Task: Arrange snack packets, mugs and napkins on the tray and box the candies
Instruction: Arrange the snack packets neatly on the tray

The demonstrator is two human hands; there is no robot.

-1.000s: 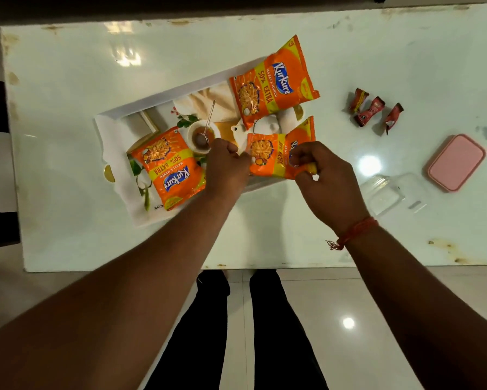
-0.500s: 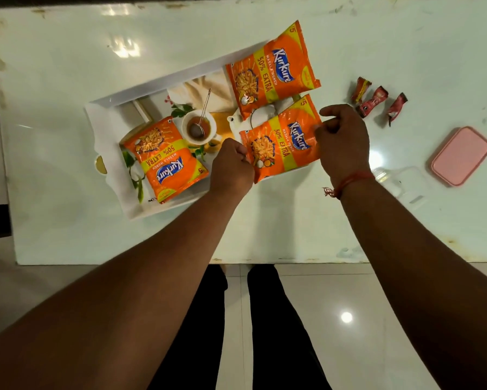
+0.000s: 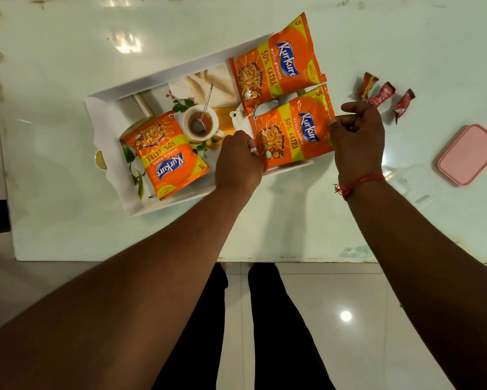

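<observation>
Pale marble table (image 3: 264, 229) over glossy floor tiles, white tray (image 3: 157, 81) carrying three orange snack packets, left hand (image 3: 238, 161) and right hand (image 3: 356, 136) pinching opposite ends of the near right packet (image 3: 291, 129), fingers curled, three red candies (image 3: 383, 94) beside a pink lid (image 3: 469, 153)

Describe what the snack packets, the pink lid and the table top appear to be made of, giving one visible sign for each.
Snack packets: thin glossy plastic film, likely; it crinkles and catches glare.
Pink lid: probably moulded plastic, matte, with rounded corners.
Table top: polished stone or a glossy laminate; it mirrors the ceiling lights.
</observation>
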